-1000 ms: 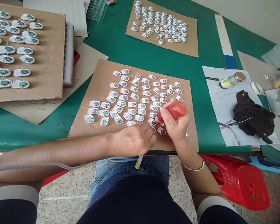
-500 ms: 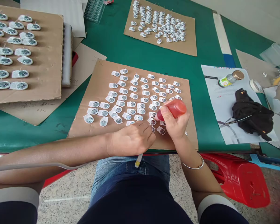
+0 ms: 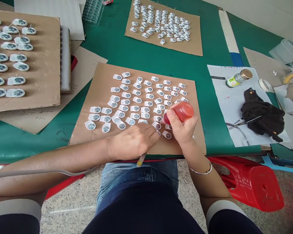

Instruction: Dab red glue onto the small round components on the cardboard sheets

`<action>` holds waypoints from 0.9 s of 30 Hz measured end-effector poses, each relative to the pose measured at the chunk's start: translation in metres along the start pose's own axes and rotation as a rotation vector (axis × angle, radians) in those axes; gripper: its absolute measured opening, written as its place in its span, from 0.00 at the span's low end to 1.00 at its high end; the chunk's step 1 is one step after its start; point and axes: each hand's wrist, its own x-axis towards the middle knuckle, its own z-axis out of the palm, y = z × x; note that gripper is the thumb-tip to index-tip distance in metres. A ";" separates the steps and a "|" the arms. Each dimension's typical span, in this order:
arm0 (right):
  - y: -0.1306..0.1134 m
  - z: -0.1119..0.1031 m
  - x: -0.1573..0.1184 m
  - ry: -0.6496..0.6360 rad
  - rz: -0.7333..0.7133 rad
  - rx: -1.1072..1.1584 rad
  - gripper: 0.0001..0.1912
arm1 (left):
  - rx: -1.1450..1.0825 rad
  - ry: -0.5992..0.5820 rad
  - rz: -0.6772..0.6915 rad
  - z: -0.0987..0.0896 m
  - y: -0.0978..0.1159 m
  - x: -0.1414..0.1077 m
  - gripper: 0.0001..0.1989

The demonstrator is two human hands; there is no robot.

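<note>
My right hand (image 3: 183, 130) grips a small red squeeze bottle (image 3: 180, 112), its tip pointing down-left at a small white piece near the front of a cardboard sheet (image 3: 100, 81). My left hand (image 3: 133, 143) rests on the same sheet, fingers closed around a thin stick (image 3: 141, 160) whose yellowish end pokes out toward me; its fingertips touch the piece under the bottle tip. Rows of several small white pieces with round metal centres (image 3: 134, 101) cover the sheet.
Another cardboard with smaller pieces (image 3: 161, 24) lies at the back; a third with larger ones (image 3: 12, 58) sits left. To the right are a paper sheet (image 3: 224, 97), a small glass bottle (image 3: 238, 78), a black cloth (image 3: 261, 115) with scissors, and tape. A red stool (image 3: 251, 183) stands beside my right leg.
The view has shifted slightly, so everything sits a little left and up. Both hands stay at the same spot over the front pieces.
</note>
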 end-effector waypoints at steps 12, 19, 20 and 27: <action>0.001 -0.003 -0.005 0.075 -0.088 -0.036 0.10 | -0.406 -0.025 -0.208 -0.002 -0.013 -0.002 0.07; -0.001 -0.005 -0.004 0.032 -0.113 0.002 0.10 | -0.511 -0.044 -0.256 -0.007 -0.015 0.000 0.08; -0.001 -0.005 -0.004 0.031 -0.119 0.007 0.09 | -0.512 -0.043 -0.262 -0.007 -0.015 0.001 0.08; -0.004 -0.006 -0.004 0.039 -0.131 -0.018 0.09 | -0.519 -0.038 -0.273 -0.007 -0.014 0.000 0.08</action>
